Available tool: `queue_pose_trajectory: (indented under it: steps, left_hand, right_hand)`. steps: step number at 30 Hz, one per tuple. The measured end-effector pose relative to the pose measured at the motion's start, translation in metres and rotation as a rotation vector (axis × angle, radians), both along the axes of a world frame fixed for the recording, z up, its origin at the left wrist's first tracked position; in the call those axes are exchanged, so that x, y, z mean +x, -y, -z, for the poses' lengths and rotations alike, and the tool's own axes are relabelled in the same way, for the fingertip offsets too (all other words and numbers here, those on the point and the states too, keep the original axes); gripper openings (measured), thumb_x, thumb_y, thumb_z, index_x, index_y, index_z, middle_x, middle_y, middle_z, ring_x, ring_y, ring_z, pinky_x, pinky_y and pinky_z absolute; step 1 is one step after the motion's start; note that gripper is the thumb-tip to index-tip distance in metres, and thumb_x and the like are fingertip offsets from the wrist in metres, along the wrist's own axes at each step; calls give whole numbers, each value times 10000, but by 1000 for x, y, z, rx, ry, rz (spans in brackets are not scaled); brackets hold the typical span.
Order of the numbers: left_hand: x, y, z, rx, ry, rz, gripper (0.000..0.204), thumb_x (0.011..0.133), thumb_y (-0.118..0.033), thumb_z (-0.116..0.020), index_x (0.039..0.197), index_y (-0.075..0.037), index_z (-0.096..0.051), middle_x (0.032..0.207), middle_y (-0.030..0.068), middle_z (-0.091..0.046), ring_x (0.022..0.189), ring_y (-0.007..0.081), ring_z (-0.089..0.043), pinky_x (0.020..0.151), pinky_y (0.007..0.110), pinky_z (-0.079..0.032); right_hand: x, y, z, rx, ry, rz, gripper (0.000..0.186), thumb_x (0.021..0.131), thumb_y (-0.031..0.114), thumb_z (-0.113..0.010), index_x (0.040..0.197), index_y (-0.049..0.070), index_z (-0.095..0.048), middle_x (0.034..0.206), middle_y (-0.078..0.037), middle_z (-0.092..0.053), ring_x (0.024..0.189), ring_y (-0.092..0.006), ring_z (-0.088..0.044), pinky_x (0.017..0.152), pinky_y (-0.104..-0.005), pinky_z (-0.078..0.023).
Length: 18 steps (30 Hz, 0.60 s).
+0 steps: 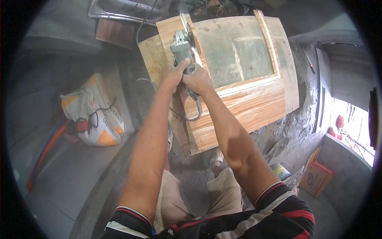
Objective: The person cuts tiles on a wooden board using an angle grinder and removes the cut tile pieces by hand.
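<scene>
An angle grinder (181, 51) points away from me, and both my hands are closed around its body. My left hand (172, 77) wraps its left side with the thumb on top. My right hand (198, 80) grips the rear part from the right. The thin disc (190, 35) stands on edge at the grinder's right, over the left arm of a U-shaped wood-grain panel (242, 104), probably tile. Whether the disc touches the panel, I cannot tell. Pale cut edges line the panel's inner opening. Beneath it lies a dusty board (289, 85).
The grinder's cord (199, 113) loops close below my hands. A metal sink (127, 8) lies at the far left, beside a brown slab (115, 32). White-and-orange sacks (99, 127) rest on the left. A cardboard box (317, 178) stands at the lower right. Dust hazes the air.
</scene>
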<state>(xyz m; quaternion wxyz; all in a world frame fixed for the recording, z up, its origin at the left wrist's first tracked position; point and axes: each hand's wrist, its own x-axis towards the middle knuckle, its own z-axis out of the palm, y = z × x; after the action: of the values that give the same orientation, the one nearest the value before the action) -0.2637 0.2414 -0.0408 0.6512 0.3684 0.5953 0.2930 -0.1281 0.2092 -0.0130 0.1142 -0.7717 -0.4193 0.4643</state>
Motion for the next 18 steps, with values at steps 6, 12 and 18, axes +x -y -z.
queue_pose_trajectory:
  steps: [6, 12, 18]
  left_hand:
    - [2, 5, -6, -7, -18, -6, 646, 945, -448, -844, 1279, 84, -693, 1098, 133, -746, 912, 211, -696, 848, 372, -550]
    - [-1, 8, -5, 16, -40, -5, 656, 941, -451, -843, 1272, 94, -687, 1110, 149, -747, 954, 218, -705, 863, 375, -555]
    - [-3, 10, 0, 40, -25, -16, 678, 920, -466, -838, 1255, 106, -694, 1110, 199, -757, 962, 251, -727, 852, 408, -575]
  right_hand:
    - [1, 3, -5, 11, -20, -5, 772, 817, 460, -808, 1321, -105, -661, 1311, -371, -709, 1285, -490, -687, 1112, -507, -548]
    - [-1, 8, -10, -6, -25, -21, 760, 822, 454, -803, 1315, -105, -660, 1311, -370, -709, 1287, -487, -687, 1110, -506, -550]
    - [-2, 9, -9, -17, -26, -32, 750, 830, 443, -792, 1345, -83, -648, 1325, -355, -711, 1296, -481, -684, 1110, -505, -549]
